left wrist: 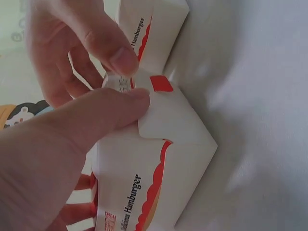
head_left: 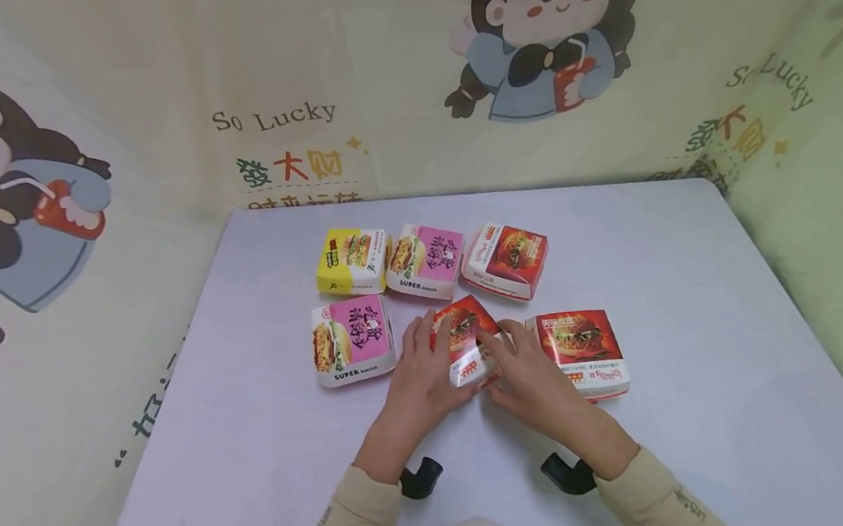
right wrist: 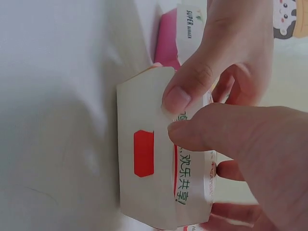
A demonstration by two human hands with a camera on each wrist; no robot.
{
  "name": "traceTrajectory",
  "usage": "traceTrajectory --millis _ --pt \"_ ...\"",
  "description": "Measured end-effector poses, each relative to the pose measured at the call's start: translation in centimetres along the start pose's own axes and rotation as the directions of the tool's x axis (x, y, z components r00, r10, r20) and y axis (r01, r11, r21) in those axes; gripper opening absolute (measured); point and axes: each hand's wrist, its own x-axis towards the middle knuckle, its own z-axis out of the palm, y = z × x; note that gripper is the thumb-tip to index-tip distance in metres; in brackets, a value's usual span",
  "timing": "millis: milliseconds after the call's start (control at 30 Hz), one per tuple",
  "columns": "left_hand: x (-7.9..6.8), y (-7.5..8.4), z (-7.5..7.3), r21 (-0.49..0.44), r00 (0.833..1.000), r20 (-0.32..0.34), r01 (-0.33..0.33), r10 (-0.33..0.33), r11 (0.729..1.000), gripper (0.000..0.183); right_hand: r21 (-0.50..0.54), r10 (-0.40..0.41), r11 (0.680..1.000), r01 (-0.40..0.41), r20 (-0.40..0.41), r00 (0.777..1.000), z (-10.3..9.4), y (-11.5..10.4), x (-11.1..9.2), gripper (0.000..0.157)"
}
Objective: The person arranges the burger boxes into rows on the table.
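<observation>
A red and white hamburger box point(head_left: 465, 326) stands on the table between both hands. My left hand point(head_left: 420, 376) grips its left side, fingers over the top edge and thumb at the near side. From the right, my right hand point(head_left: 537, 382) holds the same box, its thumb near the other one. In the left wrist view, the left thumb point(left wrist: 127, 103) presses by a side flap with a red tab point(left wrist: 161, 83). The right wrist view shows both thumbs at the upper edge of the white side panel point(right wrist: 144, 106), which has a red patch.
Beside the right hand sits another red and white hamburger box point(head_left: 583, 349). A pink box point(head_left: 353, 340) lies left of the hands. Behind are a yellow box point(head_left: 352, 261), a pink box point(head_left: 426, 261) and a red box point(head_left: 507, 260) in a row on the white table point(head_left: 695, 289).
</observation>
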Motion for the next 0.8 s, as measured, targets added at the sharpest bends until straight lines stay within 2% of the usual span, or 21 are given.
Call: traceTrajectory --millis 233,367,600,800 --pt "-0.1 -0.5 -0.2 0.0 0.997 0.02 -0.081 0.081 0.997 0.102 -0.012 -0.098 0.995 0.099 0.027 0.995 -0.1 0.3 0.0 0.089" --pt "-0.1 -0.7 -0.4 -0.021 0.99 0.047 -0.129 0.13 0.991 0.101 -0.038 -0.12 0.992 0.121 0.037 0.992 -0.2 0.5 0.0 0.094" --pt "0.1 -0.9 -0.9 -0.073 0.98 0.116 -0.154 0.162 0.985 0.1 -0.086 -0.142 0.985 0.147 0.056 0.988 -0.2 0.6 -0.2 0.097" --pt "0.2 -0.9 -1.2 -0.094 0.967 0.169 -0.175 0.189 0.98 0.1 -0.088 -0.159 0.983 0.164 0.066 0.985 -0.5 0.6 -0.3 0.102"
